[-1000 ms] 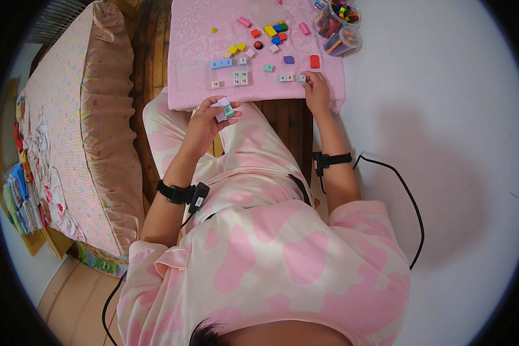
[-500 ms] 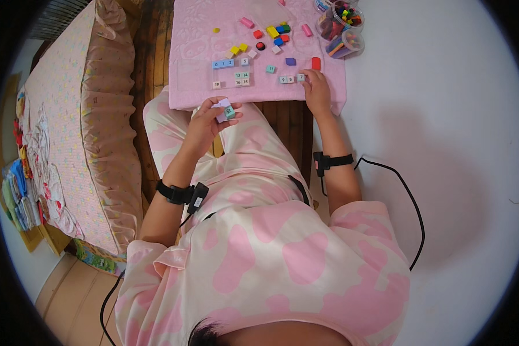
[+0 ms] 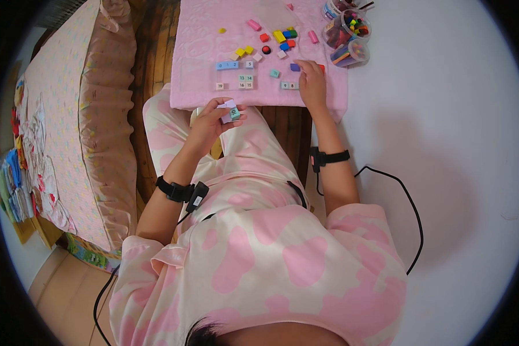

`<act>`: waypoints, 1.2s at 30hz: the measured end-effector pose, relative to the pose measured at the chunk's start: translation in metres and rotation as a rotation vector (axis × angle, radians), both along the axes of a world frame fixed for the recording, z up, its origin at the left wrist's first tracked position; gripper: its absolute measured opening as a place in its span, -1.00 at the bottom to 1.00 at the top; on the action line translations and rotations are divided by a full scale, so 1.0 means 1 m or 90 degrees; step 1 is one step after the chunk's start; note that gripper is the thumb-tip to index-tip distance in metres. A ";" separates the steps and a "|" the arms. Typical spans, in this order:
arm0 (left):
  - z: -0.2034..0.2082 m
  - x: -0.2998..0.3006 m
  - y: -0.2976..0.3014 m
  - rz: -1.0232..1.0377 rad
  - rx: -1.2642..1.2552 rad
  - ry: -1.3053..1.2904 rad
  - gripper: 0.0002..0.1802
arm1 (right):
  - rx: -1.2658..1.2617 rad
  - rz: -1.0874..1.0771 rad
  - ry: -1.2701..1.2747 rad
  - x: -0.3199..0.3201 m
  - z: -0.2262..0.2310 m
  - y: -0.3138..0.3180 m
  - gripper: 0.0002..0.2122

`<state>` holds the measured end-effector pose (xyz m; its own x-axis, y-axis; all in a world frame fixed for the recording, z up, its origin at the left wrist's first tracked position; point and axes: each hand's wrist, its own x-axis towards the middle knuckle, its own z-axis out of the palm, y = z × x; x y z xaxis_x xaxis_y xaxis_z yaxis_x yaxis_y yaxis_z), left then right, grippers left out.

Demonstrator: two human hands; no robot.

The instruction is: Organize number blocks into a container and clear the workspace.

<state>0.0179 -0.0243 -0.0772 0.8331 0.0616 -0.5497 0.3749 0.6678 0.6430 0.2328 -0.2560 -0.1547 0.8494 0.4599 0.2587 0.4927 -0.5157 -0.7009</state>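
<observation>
Teal numbered cube (image 3: 234, 113) is in the left hand (image 3: 206, 121), held with pale lilac pieces (image 3: 229, 104) between thumb and part-bent fingers. Right hand (image 3: 313, 86) arches over the pink towel (image 3: 197, 46), fingers loosely curled near the purple block (image 3: 294, 67); whether they grip anything cannot be told. Two numbered cubes (image 3: 285, 85) lie just beside its palm. Sound handling probably requires a light left pinch and a raised right palm, lest that pair be nudged.

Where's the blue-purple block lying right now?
In the head view, the blue-purple block lies on the right part of the pink cloth, between the loose teal cube and the right hand.
</observation>
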 end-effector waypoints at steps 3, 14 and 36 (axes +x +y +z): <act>0.002 0.003 0.000 -0.002 0.006 0.003 -0.70 | -0.093 0.057 -0.131 0.017 0.003 0.035 -0.64; 0.001 0.002 0.006 0.036 -0.011 0.019 -0.71 | 0.078 0.025 0.220 0.009 0.012 0.051 -0.74; 0.003 -0.011 0.004 0.043 -0.028 -0.006 -0.68 | 0.052 -0.122 0.113 -0.012 -0.003 -0.051 -0.72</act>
